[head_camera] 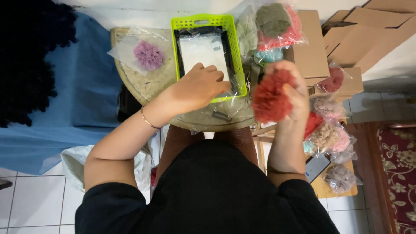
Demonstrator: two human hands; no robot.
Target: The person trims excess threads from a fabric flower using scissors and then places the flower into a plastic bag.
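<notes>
At the far left a blue cloth (86, 86) covers the floor, with a black fluffy mass (26, 60) lying on it. Next comes a small round counter (143, 84) with a pale worn top. On its left part lies a clear plastic bag (130, 47) with a purple fluffy scrunchie (148, 55) inside.

In the middle of the counter stands a lime green plastic basket (236, 52) holding flat clear bags with white inserts (203, 50). The left hand (201, 86), with a thin bracelet (148, 120) at the wrist, reaches into the near end of the basket; its fingers are curled together and rest on the bags, but I cannot tell if they really grip one.

Just to the right of the basket, the right hand (294, 89) is raised above the counter edge and is closed around a red fluffy scrunchie (271, 97), which looks a little blurred.

Behind it lies a bag (271, 26) of green and pink scrunchies against a cardboard box (310, 47). Lower right, more bagged scrunchies (329, 134) in beige, pink and red are piled on a wooden board, near a phone (316, 167). At the far right more open cardboard boxes (368, 39) stand, and below them is a dark red patterned carpet (396, 173)
</notes>
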